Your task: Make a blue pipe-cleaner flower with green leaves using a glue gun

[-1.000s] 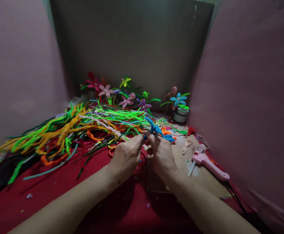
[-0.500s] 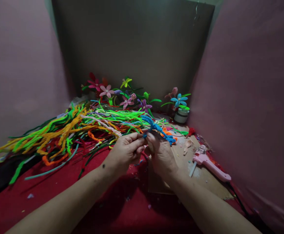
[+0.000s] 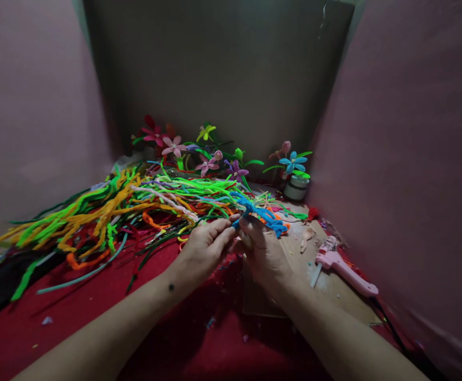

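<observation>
Both hands meet over the front middle of the red cloth, around a piece of bent blue pipe cleaner [image 3: 246,204]. My left hand [image 3: 202,246] is closed, with thumb and forefinger pinching the lower left end of the blue piece. My right hand [image 3: 265,253] grips it from the other side, thumb on top and the other fingers curled beneath. Blue loops of it stick up and out to the right, beyond the right thumb. The fingertips partly hide where the piece is held.
A heap of colourful pipe cleaners [image 3: 107,211] spreads left and behind. Pipe-cleaner flowers [image 3: 173,146] stand at the back, and a blue flower [image 3: 293,162] rises by a small jar [image 3: 296,188]. A pink glue gun [image 3: 347,272] lies on cardboard [image 3: 336,304] at right.
The blue pipe cleaner piece has turned slightly between my fingers, its top dipping a little. My left fingers have shifted their pinch. The whole view has moved slightly.
</observation>
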{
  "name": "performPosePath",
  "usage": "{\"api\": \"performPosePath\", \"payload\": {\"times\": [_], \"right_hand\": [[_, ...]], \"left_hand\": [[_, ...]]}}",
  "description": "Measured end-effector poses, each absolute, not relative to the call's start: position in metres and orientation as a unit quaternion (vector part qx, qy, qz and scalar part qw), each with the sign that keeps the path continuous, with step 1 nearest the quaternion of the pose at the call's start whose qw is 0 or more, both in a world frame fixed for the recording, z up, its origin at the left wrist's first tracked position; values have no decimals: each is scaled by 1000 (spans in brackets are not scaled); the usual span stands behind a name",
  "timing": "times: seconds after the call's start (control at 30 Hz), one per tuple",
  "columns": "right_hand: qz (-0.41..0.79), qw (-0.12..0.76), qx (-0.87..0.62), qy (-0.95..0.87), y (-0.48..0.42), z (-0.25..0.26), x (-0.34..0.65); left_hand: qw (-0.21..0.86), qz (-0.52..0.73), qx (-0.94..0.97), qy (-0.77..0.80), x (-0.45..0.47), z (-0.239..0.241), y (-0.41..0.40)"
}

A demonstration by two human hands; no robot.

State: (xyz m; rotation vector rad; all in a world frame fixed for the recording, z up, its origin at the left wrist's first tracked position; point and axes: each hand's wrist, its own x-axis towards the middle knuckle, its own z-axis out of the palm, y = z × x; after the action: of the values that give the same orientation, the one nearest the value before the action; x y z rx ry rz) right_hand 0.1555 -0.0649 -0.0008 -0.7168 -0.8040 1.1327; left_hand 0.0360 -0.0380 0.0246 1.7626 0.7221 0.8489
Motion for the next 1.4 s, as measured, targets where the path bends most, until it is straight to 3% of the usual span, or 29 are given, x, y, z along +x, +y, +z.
{"api": "performPosePath", "payload": {"times": [0.2,0.3,0.4,0.5,0.6,0.67,0.87,1.03,1.17,1.23,1.33,1.4], "right_hand": [[469,725,-365,-348,-67,-3,151],[477,719,-389,-323,-69,-2,147],[480,724,-384,-312,-70,-1,144],[472,732,-374,-319,-69,0,143],[455,732,-369,-348,-68,1,145],[442,721,-378,-377,-70,3,147],[465,685,-372,-420,-70,4,153],[467,685,-328,-453,-67,2,156],[433,701,-335,-457,-71,4,154],[423,699,-361,-449,-73,6,153],[404,699,-390,-443,-75,7,152],[380,702,-404,-446,-75,8,151]], "left_hand": [[29,417,862,288,36,5,-34],[-137,419,861,256,38,2,-33],[-224,370,863,260,39,5,-35],[-217,338,878,262,39,5,-36],[-128,371,882,263,40,4,-34],[-1,404,871,279,40,7,-33],[546,355,703,288,37,31,-39],[758,304,544,193,32,37,-41],[726,284,598,187,31,37,-42],[594,318,704,224,32,34,-42],[312,404,826,240,35,22,-39],[207,434,845,236,36,15,-37]]}}
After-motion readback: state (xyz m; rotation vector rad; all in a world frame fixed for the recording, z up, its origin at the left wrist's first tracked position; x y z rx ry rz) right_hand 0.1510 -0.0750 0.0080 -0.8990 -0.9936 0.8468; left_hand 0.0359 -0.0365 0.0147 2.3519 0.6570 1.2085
